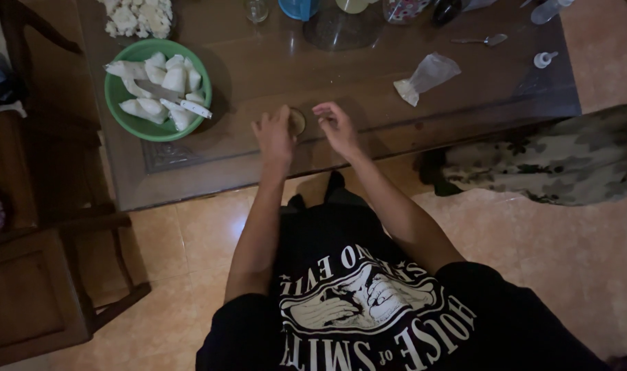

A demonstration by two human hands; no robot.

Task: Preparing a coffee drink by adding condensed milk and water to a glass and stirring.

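Note:
Both of my hands reach over the near edge of a dark glass-topped table [368, 89]. My left hand [273, 136] pinches a small round tan piece [297, 121] by its left side. My right hand [337, 127] hovers just to the right of that piece with its fingers curled and slightly apart; whether it touches the piece is unclear in the dim light. A green bowl [124, 113] to the left holds several pale cut chunks, and a knife [172, 98] with a white handle lies across them.
A crumpled clear plastic bag [427, 75] and a spoon [482, 40] lie at the right of the table, with a small white bottle [543, 59] near the corner. Cups and jars stand along the far edge. A wooden chair [38, 275] stands left, patterned cloth [547, 161] right.

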